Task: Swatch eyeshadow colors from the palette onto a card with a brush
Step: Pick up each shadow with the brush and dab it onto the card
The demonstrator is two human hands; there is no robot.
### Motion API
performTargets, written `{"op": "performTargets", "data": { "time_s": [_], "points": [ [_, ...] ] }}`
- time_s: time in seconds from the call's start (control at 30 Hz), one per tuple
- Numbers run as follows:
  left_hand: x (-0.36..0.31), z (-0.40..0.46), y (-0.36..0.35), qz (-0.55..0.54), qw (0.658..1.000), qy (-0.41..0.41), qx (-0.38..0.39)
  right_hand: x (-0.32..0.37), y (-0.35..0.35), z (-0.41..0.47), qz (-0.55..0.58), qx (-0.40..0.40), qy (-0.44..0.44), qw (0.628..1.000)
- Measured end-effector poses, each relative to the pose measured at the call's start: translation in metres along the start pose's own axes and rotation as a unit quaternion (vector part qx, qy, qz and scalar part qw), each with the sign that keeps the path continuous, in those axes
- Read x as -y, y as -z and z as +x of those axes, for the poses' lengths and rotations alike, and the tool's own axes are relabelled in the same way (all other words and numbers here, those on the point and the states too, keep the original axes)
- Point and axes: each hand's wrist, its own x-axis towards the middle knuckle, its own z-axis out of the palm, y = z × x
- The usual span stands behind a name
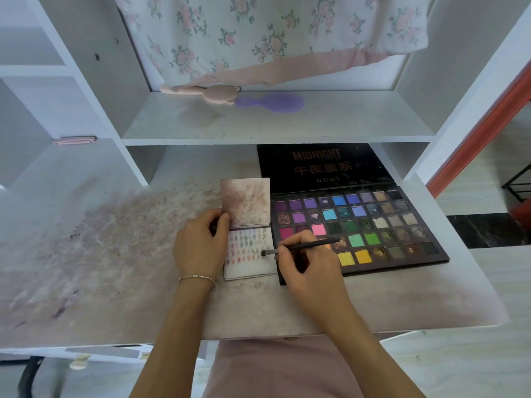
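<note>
Card [253,262]: thin, light, bends easily; lies near the desk's front edge, just beside the palette [370,222]; rows of swatches, right part bare.
Left hand [201,245]: my fingers pinch its left edge, steadying it.
Right hand [310,268]: grips the brush [301,247] mid-handle; tip over the card.

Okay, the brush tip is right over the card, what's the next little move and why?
Probably press the brush tip down and drag a short stroke on the bare white part of the card. The right hand has the tip at the edge of the swatch rows, and the left hand steadies the card.
</note>
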Motion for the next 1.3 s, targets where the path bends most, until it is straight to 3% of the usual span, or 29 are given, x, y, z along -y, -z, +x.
{"op": "performTargets", "data": {
  "time_s": [1.3],
  "points": [
    [0.0001,-0.0003,-0.0007,0.014,1.0,0.005,-0.005,-0.0017,0.0,0.0019,-0.024,0.024,-0.011,0.999]
  ]
}}
